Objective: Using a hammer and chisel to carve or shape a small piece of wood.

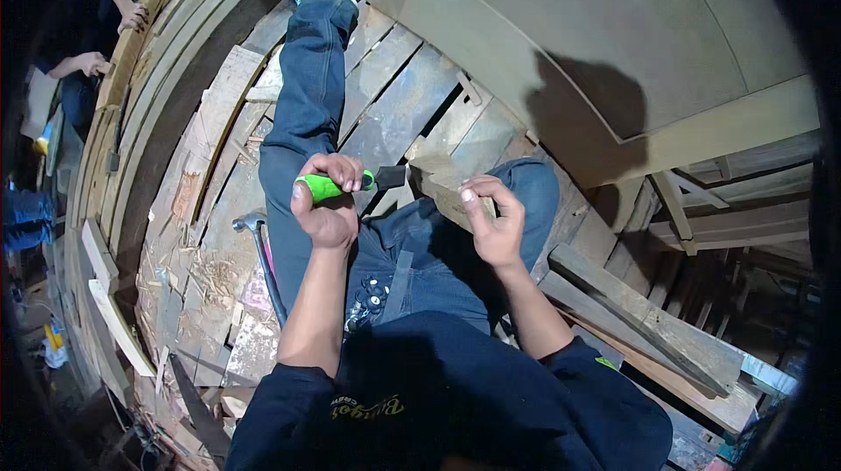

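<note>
My left hand (pixel 329 208) grips the green handle (pixel 326 185) of a tool with a short, flat dark blade (pixel 392 177), pointed rightward. Opposite it, my right hand (pixel 486 217) pinches a pale wooden piece (pixel 438 182) above my bent right leg; the blade's tip is near that wood, and I cannot tell whether they touch. A hammer (pixel 248 224) lies beside my left thigh. In my lap are several small dark round items (pixel 371 296) and a narrow grey strip (pixel 399 285).
I sit on a plank floor (pixel 403 81) strewn with shavings. A large wooden panel (pixel 674 24) rises at right, above timber framing (pixel 727 226) and loose boards (pixel 648 322). At left, long curved beams (pixel 180 24) run past other people's hands (pixel 131 17).
</note>
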### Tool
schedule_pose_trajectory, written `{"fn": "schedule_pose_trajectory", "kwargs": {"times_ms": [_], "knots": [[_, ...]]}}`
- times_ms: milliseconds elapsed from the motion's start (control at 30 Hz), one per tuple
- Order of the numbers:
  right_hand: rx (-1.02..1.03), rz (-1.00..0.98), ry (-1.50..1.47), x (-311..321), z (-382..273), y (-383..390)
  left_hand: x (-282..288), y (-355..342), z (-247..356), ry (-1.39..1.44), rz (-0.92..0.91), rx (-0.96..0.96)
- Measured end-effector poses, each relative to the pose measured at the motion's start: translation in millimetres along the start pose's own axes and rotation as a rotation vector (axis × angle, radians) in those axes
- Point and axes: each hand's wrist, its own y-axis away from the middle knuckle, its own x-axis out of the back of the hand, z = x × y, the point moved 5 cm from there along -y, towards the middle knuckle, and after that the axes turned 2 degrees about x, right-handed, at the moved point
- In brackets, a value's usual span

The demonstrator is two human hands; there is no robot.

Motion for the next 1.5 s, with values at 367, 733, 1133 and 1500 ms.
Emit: {"fn": "schedule_pose_trajectory", "kwargs": {"times_ms": [367, 733, 1133, 1500], "knots": [[-0.007, -0.307, -0.118, -33.3, -6.9, -8.9, -25.1, -5.7, -10.0, -0.186, -0.103, -0.014], [-0.264, -0.003, -0.308, 26.4, 41.3, -71.2, -31.2, -22.4, -39.5, -0.237, -0.060, 0.055], [-0.010, -0.058, -0.133, -13.6, 5.2, -17.5, -59.8, -4.0, 30.8, -0.034, -0.055, 0.016], [0.044, 0.011, 0.002, -27.6, -6.4, 3.0, -95.1, 20.6, 22.6, -0.476, -0.361, -0.134]]}}
